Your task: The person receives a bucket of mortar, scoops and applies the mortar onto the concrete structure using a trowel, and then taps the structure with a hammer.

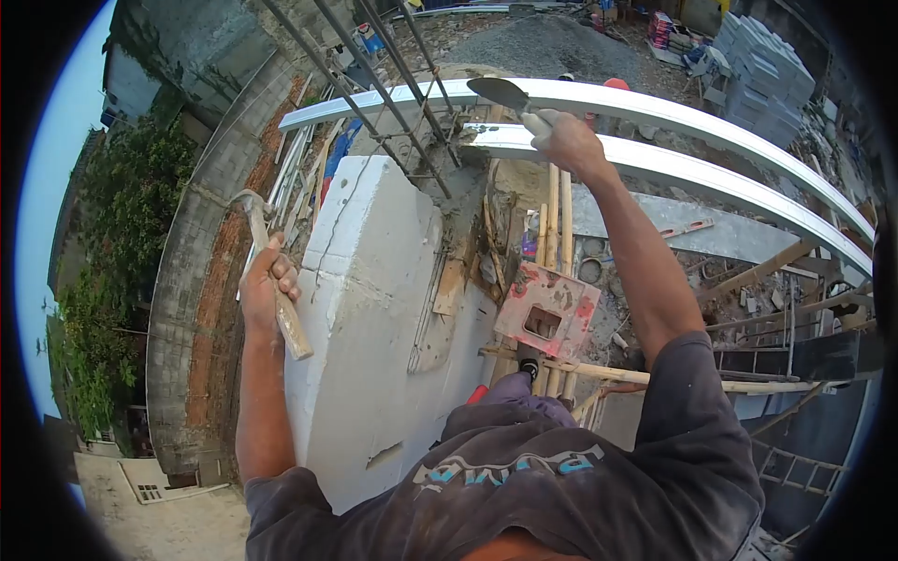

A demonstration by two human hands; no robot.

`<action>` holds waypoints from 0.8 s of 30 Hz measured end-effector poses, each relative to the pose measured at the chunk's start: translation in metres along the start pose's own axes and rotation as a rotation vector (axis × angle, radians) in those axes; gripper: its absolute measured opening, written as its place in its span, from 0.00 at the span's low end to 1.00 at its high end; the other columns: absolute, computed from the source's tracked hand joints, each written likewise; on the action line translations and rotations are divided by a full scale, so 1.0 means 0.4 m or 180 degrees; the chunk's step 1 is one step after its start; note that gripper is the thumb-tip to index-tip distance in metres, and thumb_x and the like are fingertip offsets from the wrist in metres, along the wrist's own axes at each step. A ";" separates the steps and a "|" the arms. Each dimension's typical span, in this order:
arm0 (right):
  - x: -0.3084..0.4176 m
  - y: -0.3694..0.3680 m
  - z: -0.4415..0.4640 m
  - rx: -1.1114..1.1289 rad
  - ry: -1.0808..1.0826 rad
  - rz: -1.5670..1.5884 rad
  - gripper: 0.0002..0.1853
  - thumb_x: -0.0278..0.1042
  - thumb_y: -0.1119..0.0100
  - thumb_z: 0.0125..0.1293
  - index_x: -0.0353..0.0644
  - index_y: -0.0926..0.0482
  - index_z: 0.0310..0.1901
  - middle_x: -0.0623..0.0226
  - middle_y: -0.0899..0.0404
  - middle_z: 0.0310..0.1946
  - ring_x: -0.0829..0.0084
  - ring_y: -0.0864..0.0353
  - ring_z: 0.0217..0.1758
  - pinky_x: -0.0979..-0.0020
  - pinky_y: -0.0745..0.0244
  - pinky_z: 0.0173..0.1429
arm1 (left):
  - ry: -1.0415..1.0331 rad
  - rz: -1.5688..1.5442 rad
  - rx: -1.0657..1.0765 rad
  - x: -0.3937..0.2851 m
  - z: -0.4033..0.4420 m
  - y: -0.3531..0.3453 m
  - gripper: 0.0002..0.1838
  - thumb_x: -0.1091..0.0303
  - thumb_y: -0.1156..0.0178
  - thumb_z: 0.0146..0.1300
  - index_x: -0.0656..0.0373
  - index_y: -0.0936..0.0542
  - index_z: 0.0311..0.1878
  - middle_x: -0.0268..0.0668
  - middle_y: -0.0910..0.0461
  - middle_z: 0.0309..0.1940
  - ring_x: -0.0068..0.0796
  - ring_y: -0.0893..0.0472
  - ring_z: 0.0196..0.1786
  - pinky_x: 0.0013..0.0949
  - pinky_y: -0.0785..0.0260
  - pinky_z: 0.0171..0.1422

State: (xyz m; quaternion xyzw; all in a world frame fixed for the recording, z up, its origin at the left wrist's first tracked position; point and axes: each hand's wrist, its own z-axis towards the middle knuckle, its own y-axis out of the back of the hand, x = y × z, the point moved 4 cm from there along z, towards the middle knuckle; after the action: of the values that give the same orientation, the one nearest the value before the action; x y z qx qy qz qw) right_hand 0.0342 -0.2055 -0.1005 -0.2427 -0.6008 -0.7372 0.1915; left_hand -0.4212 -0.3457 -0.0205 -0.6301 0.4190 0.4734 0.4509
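My left hand (269, 279) is closed around the wooden handle of a hammer (292, 327), whose metal head points up and away from me. It is held beside the left edge of a white block wall (360, 252) with a crack down its top. My right hand (572, 145) grips the handle of a trowel (499, 92). The trowel's dark pointed blade reaches left over a long white metal beam (655, 105). A second white beam (636, 150) runs just below that hand, with grey mortar spots near its left end.
Upright steel rebars (374, 75) rise from the wall's far end. Below my right arm, a pinkish plastic stool (547, 309) sits on bamboo poles (599, 371). A brick wall (210, 280) and trees stand left. Grey blocks (762, 75) are stacked far right, near a gravel pile (561, 51).
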 end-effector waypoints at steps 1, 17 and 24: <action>-0.056 -0.010 -0.053 -0.0232 -0.0140 0.0288 0.23 0.46 0.40 0.68 0.44 0.20 0.61 0.57 0.14 0.48 0.57 0.14 0.50 0.58 0.21 0.55 | 0.0040 -0.0466 0.0060 -0.020 0.069 0.008 0.06 0.67 0.42 0.71 0.57 0.27 0.45 0.23 0.35 0.21 0.14 0.31 0.20 0.22 0.32 0.23; -0.576 0.043 -1.139 -0.0552 -0.2767 0.2680 0.20 0.34 0.39 0.68 0.37 0.21 0.59 0.74 0.25 0.25 0.83 0.30 0.19 0.77 0.38 0.18 | 0.0834 -0.0005 0.1608 -0.117 0.373 -0.363 0.13 0.70 0.46 0.71 0.49 0.32 0.27 0.21 0.34 0.17 0.12 0.30 0.16 0.24 0.29 0.17; -0.555 -0.129 -1.334 -0.1109 -0.2691 0.3072 0.22 0.40 0.35 0.69 0.37 0.23 0.58 0.73 0.23 0.28 0.79 0.25 0.25 0.75 0.30 0.26 | -0.0843 -0.1338 0.0056 -0.136 0.200 -0.411 0.12 0.74 0.45 0.65 0.53 0.34 0.26 0.29 0.33 0.16 0.24 0.31 0.16 0.36 0.31 0.21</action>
State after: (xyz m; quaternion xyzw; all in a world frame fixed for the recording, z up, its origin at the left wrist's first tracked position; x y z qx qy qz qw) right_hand 0.1158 -0.7193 -0.3575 -0.7802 -0.3201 -0.4964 0.2058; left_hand -0.2925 -0.2231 0.0491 -0.6319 0.2201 0.4440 0.5959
